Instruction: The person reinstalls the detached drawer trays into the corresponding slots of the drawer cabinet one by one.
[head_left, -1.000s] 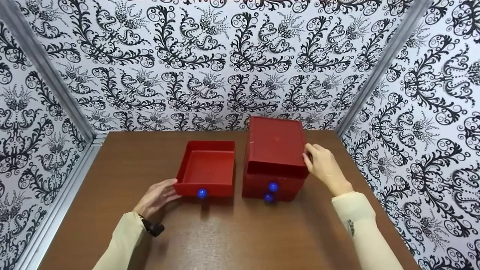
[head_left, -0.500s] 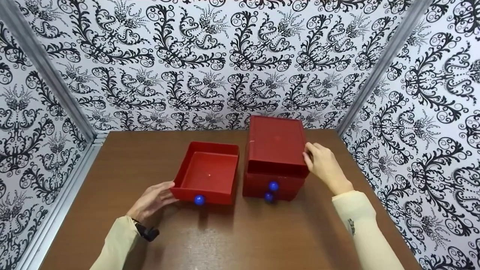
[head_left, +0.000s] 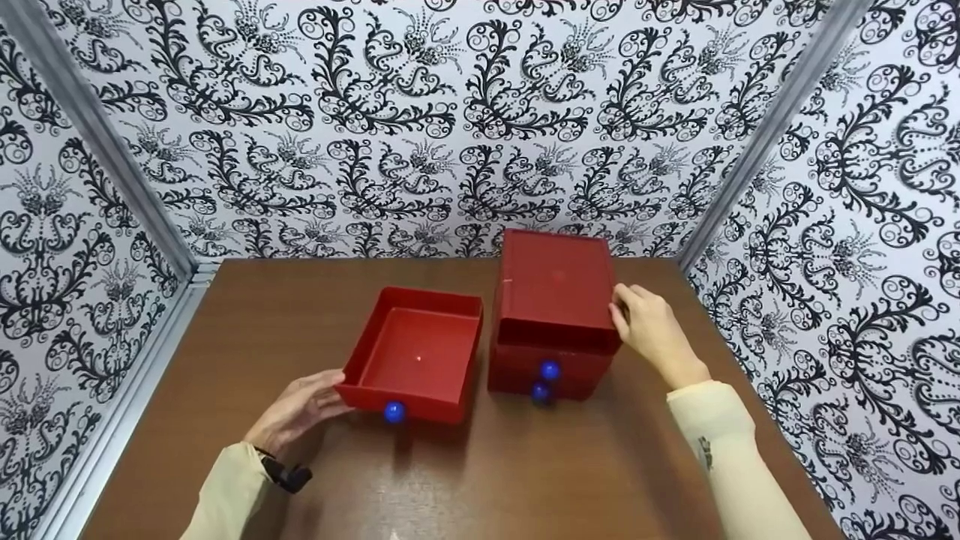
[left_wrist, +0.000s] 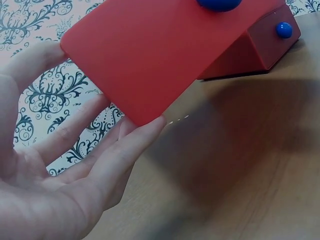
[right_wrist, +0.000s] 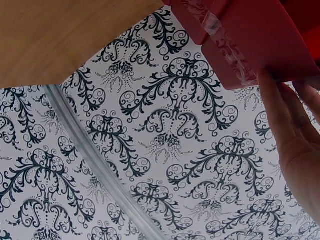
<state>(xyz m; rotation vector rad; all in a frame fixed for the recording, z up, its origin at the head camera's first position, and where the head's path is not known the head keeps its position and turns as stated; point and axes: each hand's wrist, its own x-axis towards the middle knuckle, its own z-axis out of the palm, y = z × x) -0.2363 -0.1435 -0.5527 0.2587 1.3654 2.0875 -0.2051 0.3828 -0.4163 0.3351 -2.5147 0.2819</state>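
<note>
My left hand (head_left: 300, 409) grips a red drawer (head_left: 439, 406) by its front left corner. The drawer has nothing inside and a blue round knob (head_left: 394, 412) on its front. In the left wrist view, the drawer's front (left_wrist: 132, 55) hangs tilted above the table, with its shadow below. To its right stands a red chest of drawers (head_left: 559, 281), its top slot vacant and two blue knobs below. My right hand (head_left: 649, 330) holds the chest at its upper right edge; in the right wrist view, fingers and thumb pinch the chest's side wall (right_wrist: 255, 37).
A brown wooden table (head_left: 525, 480) carries the chest. Patterned white walls (head_left: 420, 127) close in the back and both sides, with grey metal strips (head_left: 780, 135) along the corners. A black wrist strap with a camera (head_left: 285, 474) sits on the left wrist.
My left hand has brought the drawer nearer to me, its front swinging slightly left and its back edge shifting right. My right hand stays on the chest.
</note>
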